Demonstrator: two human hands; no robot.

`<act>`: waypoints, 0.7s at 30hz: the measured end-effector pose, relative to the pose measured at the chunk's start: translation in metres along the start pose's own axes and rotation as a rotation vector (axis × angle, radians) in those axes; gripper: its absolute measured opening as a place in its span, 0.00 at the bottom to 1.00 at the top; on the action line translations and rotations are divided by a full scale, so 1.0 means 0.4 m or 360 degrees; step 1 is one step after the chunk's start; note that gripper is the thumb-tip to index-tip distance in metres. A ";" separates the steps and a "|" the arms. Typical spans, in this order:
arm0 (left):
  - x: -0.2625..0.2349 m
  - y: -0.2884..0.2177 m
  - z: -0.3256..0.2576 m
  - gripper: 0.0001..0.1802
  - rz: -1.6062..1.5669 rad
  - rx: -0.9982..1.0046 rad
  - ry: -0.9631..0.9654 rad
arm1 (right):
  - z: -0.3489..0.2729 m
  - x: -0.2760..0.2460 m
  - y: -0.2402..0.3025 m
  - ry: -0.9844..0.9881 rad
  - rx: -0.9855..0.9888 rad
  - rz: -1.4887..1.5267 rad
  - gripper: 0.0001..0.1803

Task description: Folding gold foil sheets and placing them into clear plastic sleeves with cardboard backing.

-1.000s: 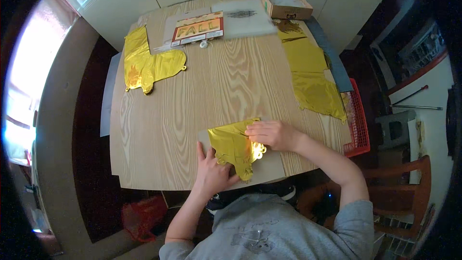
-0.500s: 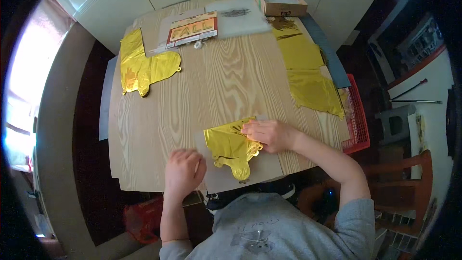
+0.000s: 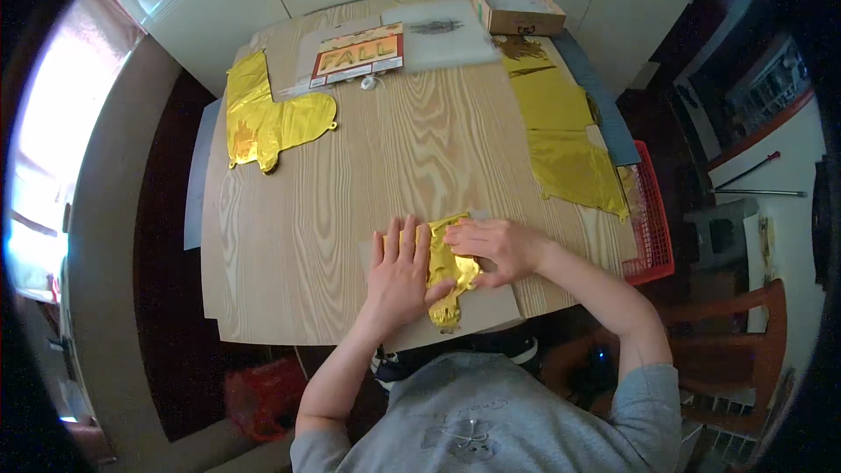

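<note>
A folded gold foil balloon [image 3: 447, 312], flat and without air, lies on a pale sheet [image 3: 487, 305] at the near edge of the table. My left hand [image 3: 400, 273] rests palm down on its left part, fingers stretched and spread, hiding much of the foil. From the right, my right hand [image 3: 501, 247] lays its fingers flat over the balloon's upper right part, the thumb held apart beside the foil's right edge. Between the two hands a strip of crinkled foil shows, with a rounded lobe toward me.
Another flat gold foil balloon [image 3: 259, 116] lies at the left. Gold foil pieces [image 3: 554, 105] line the right side. A printed card package [image 3: 357, 56], a spool of white ribbon [image 3: 368, 83] and a cardboard box [image 3: 523, 21] are at the back. A red basket [image 3: 653, 228] stands beyond the right edge.
My left hand has moved right and forward from beside the sheet onto the balloon, and its curled fingers have spread flat. My right hand stays on the foil.
</note>
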State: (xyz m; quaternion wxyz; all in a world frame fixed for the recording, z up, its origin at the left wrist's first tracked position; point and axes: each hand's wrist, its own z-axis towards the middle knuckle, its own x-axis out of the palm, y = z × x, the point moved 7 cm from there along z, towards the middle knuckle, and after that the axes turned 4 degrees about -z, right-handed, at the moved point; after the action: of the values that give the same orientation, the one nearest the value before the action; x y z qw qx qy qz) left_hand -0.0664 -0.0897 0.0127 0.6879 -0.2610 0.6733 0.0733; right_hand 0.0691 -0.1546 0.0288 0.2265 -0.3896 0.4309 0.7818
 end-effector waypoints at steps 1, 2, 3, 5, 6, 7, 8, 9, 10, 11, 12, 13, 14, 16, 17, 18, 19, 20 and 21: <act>0.003 0.000 -0.001 0.49 0.0006 0.0003 -0.0002 | 0.002 -0.002 0.000 0.0014 0.0005 0.0049 0.24; 0.004 -0.001 -0.002 0.50 0.0012 0.0007 -0.0004 | 0.005 -0.003 -0.007 0.0022 0.0137 0.0037 0.26; 0.003 -0.003 -0.003 0.51 0.0019 0.0005 -0.0018 | 0.010 -0.003 -0.003 0.0029 0.0269 0.0030 0.28; -0.003 -0.006 -0.001 0.51 0.0031 0.0004 -0.0046 | 0.029 0.013 0.011 -0.0022 0.0381 -0.0180 0.30; -0.002 -0.007 -0.002 0.52 0.0036 0.0007 -0.0049 | 0.047 0.031 0.028 -0.0083 0.0369 -0.0379 0.31; 0.001 -0.006 -0.001 0.52 0.0043 0.0012 -0.0054 | 0.057 0.044 0.041 -0.0146 0.0356 -0.0580 0.31; 0.004 -0.005 0.001 0.52 0.0049 0.0017 -0.0058 | 0.058 0.059 0.041 -0.0128 0.0397 -0.0598 0.32; 0.009 -0.003 -0.001 0.52 0.0065 0.0022 -0.0050 | 0.057 0.076 0.040 -0.0105 0.0432 -0.0613 0.32; 0.013 0.000 -0.001 0.52 0.0081 0.0027 -0.0042 | 0.056 0.086 0.038 -0.0082 0.0468 -0.0628 0.33; 0.016 0.003 -0.002 0.52 0.0097 0.0031 -0.0034 | 0.052 0.087 0.038 -0.0083 0.0470 -0.0645 0.33; 0.014 0.003 -0.002 0.52 0.0069 0.0033 -0.0024 | 0.043 0.086 0.038 -0.0079 0.0476 -0.0660 0.34; 0.007 0.002 -0.003 0.53 0.0040 0.0034 -0.0014 | 0.037 0.084 0.037 -0.0074 0.0482 -0.0674 0.34; 0.001 0.003 -0.006 0.53 0.0012 0.0033 -0.0005 | 0.034 0.084 0.038 -0.0047 0.0487 -0.0691 0.34; -0.002 0.011 -0.010 0.54 -0.0071 0.0003 0.0011 | 0.026 0.073 0.035 0.0002 0.0511 -0.0737 0.35; -0.003 0.018 -0.014 0.54 -0.0113 -0.0014 0.0018 | 0.023 0.068 0.035 -0.0002 0.0530 -0.0722 0.36; -0.005 0.026 -0.019 0.54 -0.0100 -0.0026 0.0023 | 0.020 0.066 0.037 -0.0007 0.0548 -0.0703 0.37; -0.006 0.034 -0.025 0.54 -0.0088 -0.0039 0.0028 | 0.017 0.063 0.038 -0.0012 0.0565 -0.0685 0.38; -0.009 0.040 -0.030 0.55 -0.0077 -0.0052 0.0032 | 0.012 0.060 0.041 -0.0006 0.0580 -0.0697 0.39; -0.019 0.043 -0.037 0.54 -0.0077 -0.0071 0.0058 | 0.010 0.054 0.043 -0.0003 0.0588 -0.0710 0.39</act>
State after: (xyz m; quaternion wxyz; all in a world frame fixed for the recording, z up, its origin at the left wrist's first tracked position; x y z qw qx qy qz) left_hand -0.0879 -0.0798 0.0160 0.6712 -0.2937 0.6774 0.0670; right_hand 0.0427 -0.1598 0.0214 0.4604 -0.4262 0.4695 0.6213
